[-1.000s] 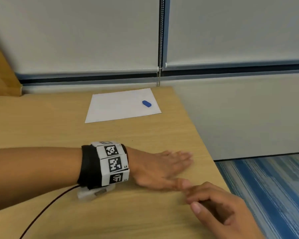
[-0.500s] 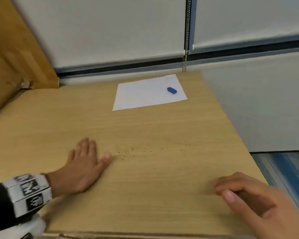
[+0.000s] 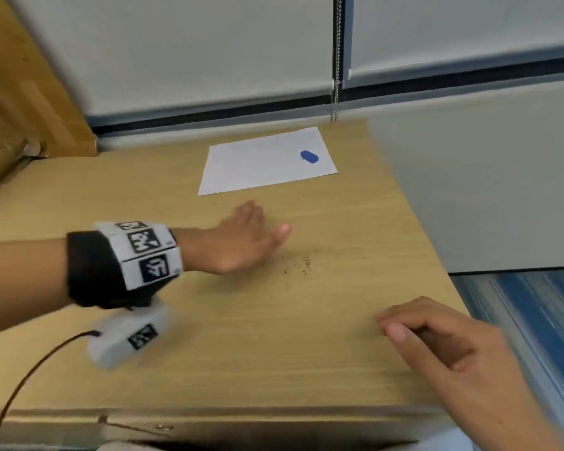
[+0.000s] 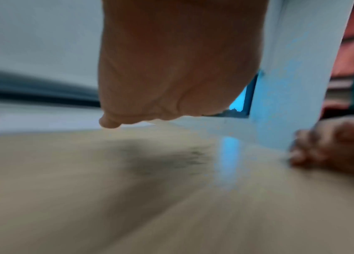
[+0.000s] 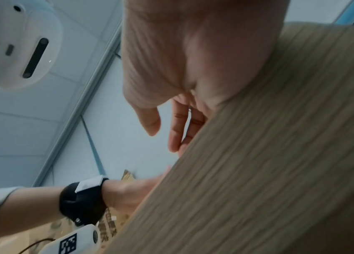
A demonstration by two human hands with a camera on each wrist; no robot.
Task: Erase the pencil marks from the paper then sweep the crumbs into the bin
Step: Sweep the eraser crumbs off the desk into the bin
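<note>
Head view shows the left hand flat and open on the desk beside the crumbs, the right hand loosely cupped at the desk's edge, and the eraser lying on the paper beyond.

One sheet of white paper lies in the upper middle of the frame, with one blue eraser on it. Two hands are in view, the left hand at centre and the right hand at lower right, with one loose scatter of crumbs between them.
</note>
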